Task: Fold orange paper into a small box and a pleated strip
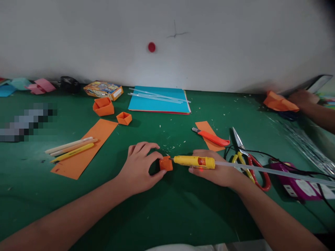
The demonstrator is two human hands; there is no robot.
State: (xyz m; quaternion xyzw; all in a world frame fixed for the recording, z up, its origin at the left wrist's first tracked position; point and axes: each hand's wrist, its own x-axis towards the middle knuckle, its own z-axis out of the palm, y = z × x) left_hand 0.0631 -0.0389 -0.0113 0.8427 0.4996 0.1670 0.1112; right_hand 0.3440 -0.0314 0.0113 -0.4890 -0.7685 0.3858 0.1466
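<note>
Between the thumb and fingers of my left hand (142, 167) is a small folded orange paper box (165, 164), pinched near the table. My right hand (214, 174) grips a yellow hot glue gun (193, 161) from below and behind. Its nozzle points left and reaches the right edge of the orange box; whether it touches, I cannot tell. A long clear glue stick (264, 169) runs out of the gun's back toward the right. Beyond my right hand, an orange utility knife (213, 137) lies on an orange paper piece (206, 128).
Scissors (251, 164) and a purple power strip (295, 181) with cords lie right. Two orange paper boxes (103, 106), a snack box (103, 90) and blue sheets (157, 104) stand behind. Pencils (73, 148) rest on an orange strip (86, 153). Another person's hand (305, 101) is far right.
</note>
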